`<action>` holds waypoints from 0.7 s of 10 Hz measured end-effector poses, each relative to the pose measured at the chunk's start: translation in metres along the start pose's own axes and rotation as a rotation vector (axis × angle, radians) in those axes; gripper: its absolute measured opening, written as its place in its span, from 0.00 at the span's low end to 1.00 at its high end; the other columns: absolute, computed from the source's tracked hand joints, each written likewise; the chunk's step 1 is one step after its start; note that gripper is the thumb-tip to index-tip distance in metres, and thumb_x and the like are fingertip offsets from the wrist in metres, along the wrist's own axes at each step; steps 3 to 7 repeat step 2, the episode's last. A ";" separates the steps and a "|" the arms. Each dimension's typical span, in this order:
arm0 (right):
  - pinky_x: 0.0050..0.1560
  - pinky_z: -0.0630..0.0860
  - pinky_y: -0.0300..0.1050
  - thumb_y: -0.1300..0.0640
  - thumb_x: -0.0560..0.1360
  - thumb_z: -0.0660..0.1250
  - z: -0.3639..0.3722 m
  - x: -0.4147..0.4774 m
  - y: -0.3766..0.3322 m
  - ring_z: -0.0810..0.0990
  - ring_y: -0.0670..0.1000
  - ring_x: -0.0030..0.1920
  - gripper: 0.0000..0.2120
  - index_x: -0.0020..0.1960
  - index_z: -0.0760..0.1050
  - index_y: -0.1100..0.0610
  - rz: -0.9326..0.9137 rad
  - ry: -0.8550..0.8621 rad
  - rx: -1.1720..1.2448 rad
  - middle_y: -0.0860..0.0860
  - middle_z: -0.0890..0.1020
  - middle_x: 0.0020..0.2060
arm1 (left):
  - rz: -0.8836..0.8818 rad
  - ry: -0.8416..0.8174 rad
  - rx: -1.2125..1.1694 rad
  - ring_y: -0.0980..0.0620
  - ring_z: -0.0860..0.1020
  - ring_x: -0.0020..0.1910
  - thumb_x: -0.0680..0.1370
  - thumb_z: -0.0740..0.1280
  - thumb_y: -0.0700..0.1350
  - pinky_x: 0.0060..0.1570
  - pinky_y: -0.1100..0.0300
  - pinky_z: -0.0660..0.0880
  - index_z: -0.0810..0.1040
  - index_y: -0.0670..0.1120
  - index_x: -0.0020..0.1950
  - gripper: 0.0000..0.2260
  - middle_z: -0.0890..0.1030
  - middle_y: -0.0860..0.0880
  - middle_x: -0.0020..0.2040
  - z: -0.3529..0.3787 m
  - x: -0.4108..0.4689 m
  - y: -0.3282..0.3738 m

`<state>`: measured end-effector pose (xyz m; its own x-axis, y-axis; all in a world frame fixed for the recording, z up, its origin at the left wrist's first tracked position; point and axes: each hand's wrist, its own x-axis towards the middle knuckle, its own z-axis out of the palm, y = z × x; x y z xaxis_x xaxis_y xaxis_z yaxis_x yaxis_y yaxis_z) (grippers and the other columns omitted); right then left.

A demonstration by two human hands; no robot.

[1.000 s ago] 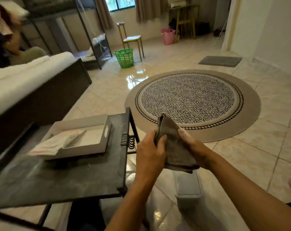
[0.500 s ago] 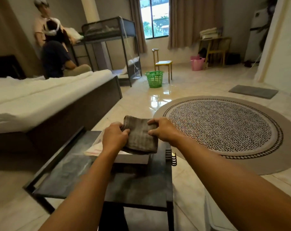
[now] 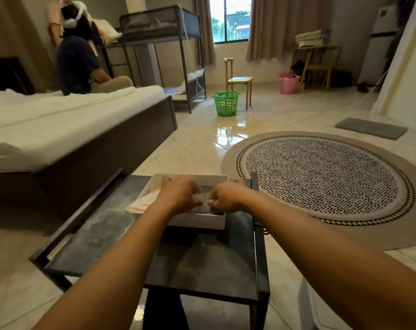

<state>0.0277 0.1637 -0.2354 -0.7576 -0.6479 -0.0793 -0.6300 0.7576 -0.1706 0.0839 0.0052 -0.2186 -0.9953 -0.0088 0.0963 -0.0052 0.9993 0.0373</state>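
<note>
Both grips clenched on the grey cloth (image 3: 205, 198): left hand (image 3: 180, 194) curled over its left side, right hand (image 3: 226, 197) pinching its right edge. The cloth sits low inside the white tray (image 3: 197, 221), beside a pale folded towel (image 3: 142, 202). The tray stands on the dark tabletop (image 3: 202, 265), with the bed (image 3: 83, 129) to the left and the round rug (image 3: 321, 177) to the right.

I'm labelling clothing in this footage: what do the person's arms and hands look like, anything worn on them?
Both arms are bare as far as the view shows: no sleeve on the left forearm or right forearm. The left hand and right hand are ungloved, with no watch or bracelet at either wrist. The fingers are blurred, so rings cannot be ruled out.
</note>
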 end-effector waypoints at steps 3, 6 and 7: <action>0.72 0.62 0.60 0.48 0.80 0.62 -0.026 -0.039 -0.003 0.74 0.53 0.65 0.16 0.67 0.75 0.48 -0.035 0.155 0.308 0.50 0.81 0.63 | -0.010 -0.168 0.009 0.47 0.76 0.56 0.78 0.68 0.55 0.57 0.47 0.62 0.85 0.54 0.54 0.10 0.84 0.51 0.52 -0.001 0.001 0.014; 0.72 0.62 0.60 0.48 0.80 0.62 -0.026 -0.039 -0.003 0.74 0.53 0.65 0.16 0.67 0.75 0.48 -0.035 0.155 0.308 0.50 0.81 0.63 | -0.010 -0.168 0.009 0.47 0.76 0.56 0.78 0.68 0.55 0.57 0.47 0.62 0.85 0.54 0.54 0.10 0.84 0.51 0.52 -0.001 0.001 0.014; 0.72 0.62 0.60 0.48 0.80 0.62 -0.026 -0.039 -0.003 0.74 0.53 0.65 0.16 0.67 0.75 0.48 -0.035 0.155 0.308 0.50 0.81 0.63 | -0.010 -0.168 0.009 0.47 0.76 0.56 0.78 0.68 0.55 0.57 0.47 0.62 0.85 0.54 0.54 0.10 0.84 0.51 0.52 -0.001 0.001 0.014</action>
